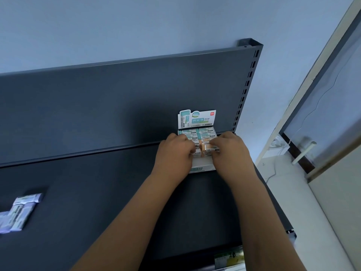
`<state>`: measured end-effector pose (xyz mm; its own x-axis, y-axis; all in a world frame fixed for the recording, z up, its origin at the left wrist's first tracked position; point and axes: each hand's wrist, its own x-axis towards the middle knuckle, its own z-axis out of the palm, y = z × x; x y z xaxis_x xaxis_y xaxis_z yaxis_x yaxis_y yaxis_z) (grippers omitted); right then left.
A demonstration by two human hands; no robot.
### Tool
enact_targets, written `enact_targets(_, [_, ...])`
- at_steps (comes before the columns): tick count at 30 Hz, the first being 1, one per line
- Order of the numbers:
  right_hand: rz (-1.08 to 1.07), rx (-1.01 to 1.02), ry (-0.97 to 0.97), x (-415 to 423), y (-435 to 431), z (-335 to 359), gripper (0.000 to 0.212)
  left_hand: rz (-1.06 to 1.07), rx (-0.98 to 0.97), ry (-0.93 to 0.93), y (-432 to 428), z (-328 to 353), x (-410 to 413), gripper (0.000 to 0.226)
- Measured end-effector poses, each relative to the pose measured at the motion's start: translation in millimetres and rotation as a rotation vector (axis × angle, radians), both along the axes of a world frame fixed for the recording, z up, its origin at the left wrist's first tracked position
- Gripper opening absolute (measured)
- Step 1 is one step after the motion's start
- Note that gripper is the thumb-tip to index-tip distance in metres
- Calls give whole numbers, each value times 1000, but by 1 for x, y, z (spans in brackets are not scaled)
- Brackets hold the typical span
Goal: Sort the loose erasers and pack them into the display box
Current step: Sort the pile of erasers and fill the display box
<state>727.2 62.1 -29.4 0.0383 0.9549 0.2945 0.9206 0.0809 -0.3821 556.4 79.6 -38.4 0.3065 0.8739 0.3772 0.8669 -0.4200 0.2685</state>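
Gray shelf, blue wall; display box w/ erasers rear-right.

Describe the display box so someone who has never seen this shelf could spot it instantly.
Find the dark grey metal shelf and follow it to its right end, by the slotted upright post. There, close to the back panel, stands the display box. Unlike the loose erasers lying far left, it has an upright white-and-teal printed header card.
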Motion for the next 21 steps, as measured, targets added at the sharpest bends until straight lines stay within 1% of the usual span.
enact_targets(7, [-26,36,72,5,-1,-1,31,45,-7,84,-4,5,2,21])
enact_targets(11, [-8,24,58,3,-1,-7,33,68,-11,65,-4,5,2,20])
enact_targets(15, [-15,24,109,3,-1,-10,31,93,-19,36,-3,2,-1,14])
enact_targets(21, [-71,70,153,2,-1,-13,20,96,25,27,-4,-4,1,19])
